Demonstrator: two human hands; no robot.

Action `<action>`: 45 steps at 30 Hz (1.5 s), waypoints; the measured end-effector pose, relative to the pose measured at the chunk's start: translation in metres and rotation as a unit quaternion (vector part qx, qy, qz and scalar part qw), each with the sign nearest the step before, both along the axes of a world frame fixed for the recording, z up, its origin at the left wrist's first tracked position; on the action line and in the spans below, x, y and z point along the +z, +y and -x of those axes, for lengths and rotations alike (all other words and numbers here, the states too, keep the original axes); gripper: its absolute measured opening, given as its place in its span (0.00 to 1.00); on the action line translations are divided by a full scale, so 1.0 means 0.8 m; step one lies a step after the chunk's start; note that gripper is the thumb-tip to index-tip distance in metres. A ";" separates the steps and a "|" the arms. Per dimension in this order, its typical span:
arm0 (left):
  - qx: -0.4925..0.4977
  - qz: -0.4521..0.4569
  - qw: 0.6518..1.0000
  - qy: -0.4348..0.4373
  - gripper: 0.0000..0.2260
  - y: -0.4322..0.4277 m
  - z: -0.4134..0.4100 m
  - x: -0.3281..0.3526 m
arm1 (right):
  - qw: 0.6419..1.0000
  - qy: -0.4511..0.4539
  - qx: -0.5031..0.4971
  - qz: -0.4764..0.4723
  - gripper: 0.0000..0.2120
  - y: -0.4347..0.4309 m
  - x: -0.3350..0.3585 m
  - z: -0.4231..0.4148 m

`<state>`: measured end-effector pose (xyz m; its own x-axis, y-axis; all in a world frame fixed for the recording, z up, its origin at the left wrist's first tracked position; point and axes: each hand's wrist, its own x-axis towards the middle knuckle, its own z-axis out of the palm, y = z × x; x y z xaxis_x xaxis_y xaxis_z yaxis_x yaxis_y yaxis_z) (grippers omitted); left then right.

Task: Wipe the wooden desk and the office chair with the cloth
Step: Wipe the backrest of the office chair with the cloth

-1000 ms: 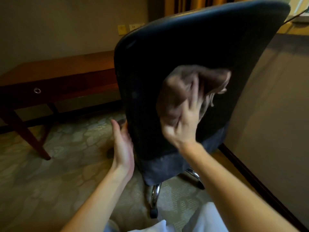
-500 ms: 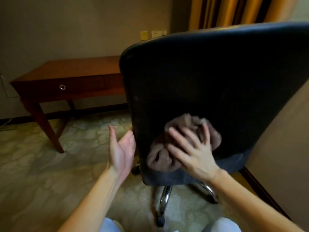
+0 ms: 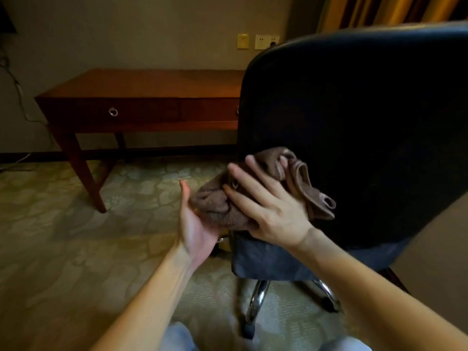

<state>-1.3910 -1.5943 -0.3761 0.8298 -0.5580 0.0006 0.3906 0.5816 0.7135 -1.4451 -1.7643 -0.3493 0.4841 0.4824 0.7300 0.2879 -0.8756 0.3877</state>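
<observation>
The black office chair (image 3: 367,127) fills the right half, its backrest's rear side facing me. A crumpled brown cloth (image 3: 298,181) lies against the backrest's lower left edge. My right hand (image 3: 266,206) presses flat on the cloth with straight, spread fingers. My left hand (image 3: 195,224) is held open, palm up, just left of the chair's edge, and the cloth's left end touches its palm. The wooden desk (image 3: 152,84) stands against the far wall, behind and left of the chair.
The chair's chrome base and castors (image 3: 255,305) stand on patterned carpet (image 3: 63,236). A cable (image 3: 17,92) runs down the wall at far left. Wall sockets (image 3: 266,41) sit above the desk, curtains (image 3: 379,11) hang top right, and a wall closes in at right.
My right hand has swept the cloth down the backrest and then left to its edge. My left hand has come off the chair's side and opened under the cloth's end.
</observation>
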 end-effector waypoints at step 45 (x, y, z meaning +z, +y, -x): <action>-0.078 -0.174 0.973 -0.128 0.47 0.020 -0.049 -0.033 | 0.925 0.263 -0.127 0.241 0.32 -0.024 -0.327 0.034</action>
